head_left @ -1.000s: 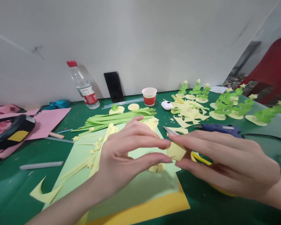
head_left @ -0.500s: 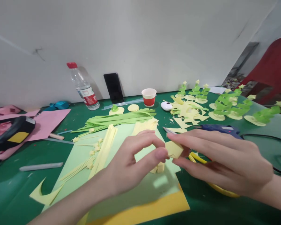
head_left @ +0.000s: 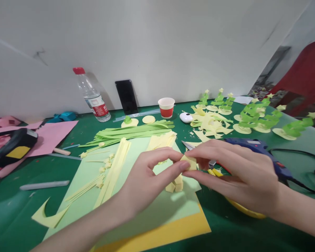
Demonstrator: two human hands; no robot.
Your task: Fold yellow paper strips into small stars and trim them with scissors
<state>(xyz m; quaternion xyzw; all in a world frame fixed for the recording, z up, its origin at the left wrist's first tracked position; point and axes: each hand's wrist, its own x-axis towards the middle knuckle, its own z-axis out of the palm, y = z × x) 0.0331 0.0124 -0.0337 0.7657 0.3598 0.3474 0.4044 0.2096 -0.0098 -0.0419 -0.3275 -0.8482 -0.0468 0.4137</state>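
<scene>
A small folded piece of pale yellow paper (head_left: 189, 163) is pinched between the fingertips of my left hand (head_left: 152, 175) and my right hand (head_left: 233, 175). Below it, several small folded yellow paper pieces (head_left: 176, 184) rest on light green paper sheets (head_left: 147, 217). Scissors with yellow handles (head_left: 248, 210) lie under my right hand, their blade tip poking out past my fingers. Pale yellow strips (head_left: 115, 168) and tiny paper stars (head_left: 108, 163) lie on the sheets to the left.
Green paper strips (head_left: 131, 132), yellow scraps (head_left: 212, 122) and a blue glue gun (head_left: 267, 154) with a cord lie around. Finished-looking green spiral trees (head_left: 257, 113) stand right. A bottle (head_left: 96, 101), phone (head_left: 126, 97) and paper cup (head_left: 166, 107) are at the wall.
My right hand has moved left, closer to my left hand, and its fingers have closed in on the folded paper. More of the glue gun shows now.
</scene>
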